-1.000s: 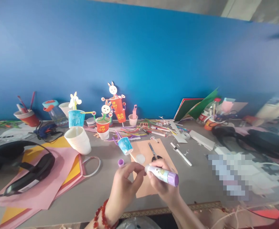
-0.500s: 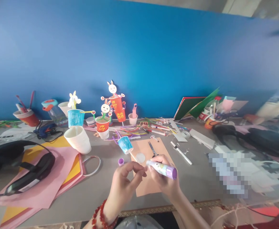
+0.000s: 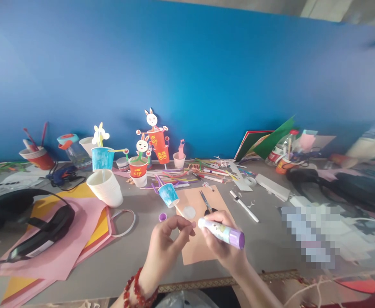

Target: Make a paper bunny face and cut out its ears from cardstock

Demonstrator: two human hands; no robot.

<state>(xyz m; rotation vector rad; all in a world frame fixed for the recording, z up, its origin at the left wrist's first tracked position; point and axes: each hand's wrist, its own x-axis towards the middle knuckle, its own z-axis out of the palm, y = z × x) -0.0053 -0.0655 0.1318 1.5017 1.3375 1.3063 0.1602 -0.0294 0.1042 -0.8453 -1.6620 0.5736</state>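
Observation:
My right hand [image 3: 222, 241] is wrapped round a glue stick [image 3: 221, 230] with a purple base, its white tip pointing left. Between the thumb and forefinger of my left hand [image 3: 171, 239] is a tiny pink paper piece [image 3: 194, 224], mostly hidden by the fingertips. A small gap separates it from the glue tip. Both hands are above a sheet of orange paper [image 3: 200, 252]. On that sheet lie scissors [image 3: 205, 199], handles partly behind my right hand, and a white paper disc [image 3: 189, 212]. Left of them are a purple cap [image 3: 162, 217] and a tilted blue-painted cup [image 3: 168, 194] on a stick.
Rabbit-faced cup figures [image 3: 138, 167] stand near the blue wall. A stack of white cups [image 3: 105, 188] is at left, beside pink paper [image 3: 65, 244] and black headphones [image 3: 43, 239]. A white marker [image 3: 245, 206] lies right of the sheet. Paper strips and pens [image 3: 187, 173] clutter the back.
My right hand has drawn the glue stick slightly right and down, away from my left fingertips, widening the gap. My left hand has stayed almost still.

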